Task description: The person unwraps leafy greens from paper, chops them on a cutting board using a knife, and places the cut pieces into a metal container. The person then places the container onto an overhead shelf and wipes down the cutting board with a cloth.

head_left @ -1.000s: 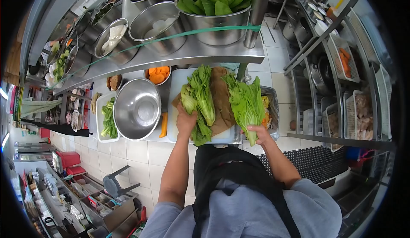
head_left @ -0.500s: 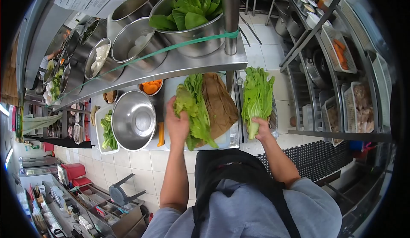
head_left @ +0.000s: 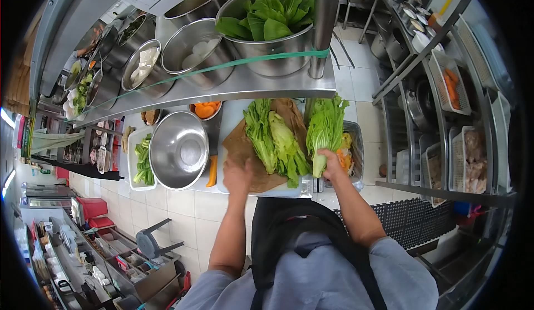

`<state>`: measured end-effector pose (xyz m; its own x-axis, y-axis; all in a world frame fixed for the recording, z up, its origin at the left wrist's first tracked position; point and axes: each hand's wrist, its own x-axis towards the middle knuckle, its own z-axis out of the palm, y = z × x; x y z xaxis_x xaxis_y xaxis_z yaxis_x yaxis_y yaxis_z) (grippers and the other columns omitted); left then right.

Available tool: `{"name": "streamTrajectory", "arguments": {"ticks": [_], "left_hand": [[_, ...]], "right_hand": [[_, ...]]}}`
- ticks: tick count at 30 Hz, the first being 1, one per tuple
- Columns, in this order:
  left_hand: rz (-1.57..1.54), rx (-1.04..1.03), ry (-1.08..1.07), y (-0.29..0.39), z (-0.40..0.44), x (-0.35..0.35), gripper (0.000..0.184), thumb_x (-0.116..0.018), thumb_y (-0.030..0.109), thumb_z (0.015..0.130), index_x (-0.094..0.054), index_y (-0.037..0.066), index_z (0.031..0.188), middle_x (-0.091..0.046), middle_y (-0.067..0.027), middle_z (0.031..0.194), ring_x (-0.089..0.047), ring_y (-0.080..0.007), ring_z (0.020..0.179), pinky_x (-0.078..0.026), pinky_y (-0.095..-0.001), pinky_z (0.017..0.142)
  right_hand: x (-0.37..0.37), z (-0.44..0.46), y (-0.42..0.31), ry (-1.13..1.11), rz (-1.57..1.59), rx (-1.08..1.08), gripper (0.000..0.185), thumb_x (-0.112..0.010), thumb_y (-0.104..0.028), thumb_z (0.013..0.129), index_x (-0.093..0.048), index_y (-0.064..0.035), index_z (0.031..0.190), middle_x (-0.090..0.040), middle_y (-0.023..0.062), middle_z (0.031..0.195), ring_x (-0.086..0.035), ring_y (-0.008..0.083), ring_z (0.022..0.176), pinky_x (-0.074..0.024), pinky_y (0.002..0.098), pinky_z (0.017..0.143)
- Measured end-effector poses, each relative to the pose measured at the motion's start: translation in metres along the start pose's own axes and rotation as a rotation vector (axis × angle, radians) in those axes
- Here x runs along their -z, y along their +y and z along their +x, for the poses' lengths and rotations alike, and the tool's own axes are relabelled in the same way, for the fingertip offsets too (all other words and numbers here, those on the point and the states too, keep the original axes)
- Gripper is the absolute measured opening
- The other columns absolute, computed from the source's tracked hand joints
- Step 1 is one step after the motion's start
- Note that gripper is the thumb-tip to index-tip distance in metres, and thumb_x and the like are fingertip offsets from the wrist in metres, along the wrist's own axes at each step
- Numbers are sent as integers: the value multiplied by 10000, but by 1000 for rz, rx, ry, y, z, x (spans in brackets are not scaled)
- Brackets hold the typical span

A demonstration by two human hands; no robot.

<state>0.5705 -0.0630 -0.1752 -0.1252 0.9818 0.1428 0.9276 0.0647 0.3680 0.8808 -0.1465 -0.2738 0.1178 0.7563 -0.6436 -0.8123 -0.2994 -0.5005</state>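
My right hand point(head_left: 332, 165) is closed around the pale base of a head of lettuce point(head_left: 324, 129), its leaves pointing away from me. Two more lettuce heads, one darker point(head_left: 260, 132) and one paler point(head_left: 286, 146), lie side by side on crumpled brown paper point(head_left: 236, 142). Under the paper is a white cutting board point(head_left: 229, 112). My left hand point(head_left: 238, 173) is over the paper's near left part, its fingers smeared by motion; whether they grip the paper cannot be made out.
To the left stand a steel bowl point(head_left: 179, 150), a peeler-like yellow-orange piece point(head_left: 212, 171) and a white tray point(head_left: 133, 185) of cut greens. A bin point(head_left: 356, 134) with scraps sits right of the board. A steel shelf point(head_left: 267, 87) with pots overhangs the far side.
My left hand has let go of the lettuce and moved to the paper's left side. The paper now spreads beneath both heads. My right hand has brought its lettuce slightly left, uncovering the bin.
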Motion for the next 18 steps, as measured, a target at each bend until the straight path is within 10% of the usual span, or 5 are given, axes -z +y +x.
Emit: {"name": "streamTrajectory", "arguments": {"ticks": [7,9,14,18], "left_hand": [[-63,180,-432,-45,30,-14,343,-747,279,855,-685,-24,1002,-743,-211,935,-715,-397,868,-561,-490,856],[-602,322,-465,-38,42,-14,202,-708,193,851,-689,-8,871,-736,-165,878,-698,-313,802,-557,-442,802],[-763,-73,-304,36,41,-36,253,-690,228,906,-692,-20,958,-719,-148,892,-680,-282,921,-529,-408,854],[-384,-12,-498,116,34,-22,556,-698,430,935,-553,67,1330,-605,-262,1312,-650,-407,1143,-498,-451,1013]], "right_hand": [[-28,-25,1,-56,75,-18,225,-707,-205,863,-687,-65,1038,-701,103,927,-694,268,828,-599,428,746],[-28,-23,6,-49,98,0,225,-700,-205,865,-680,-70,1044,-695,106,929,-691,280,822,-602,451,743],[-27,-20,22,-154,137,-22,233,-689,-209,862,-677,-69,1048,-691,112,947,-692,298,844,-603,473,749],[-55,-29,38,-168,167,-22,277,-691,-197,875,-684,-35,1099,-712,123,983,-709,293,871,-603,451,790]]}}
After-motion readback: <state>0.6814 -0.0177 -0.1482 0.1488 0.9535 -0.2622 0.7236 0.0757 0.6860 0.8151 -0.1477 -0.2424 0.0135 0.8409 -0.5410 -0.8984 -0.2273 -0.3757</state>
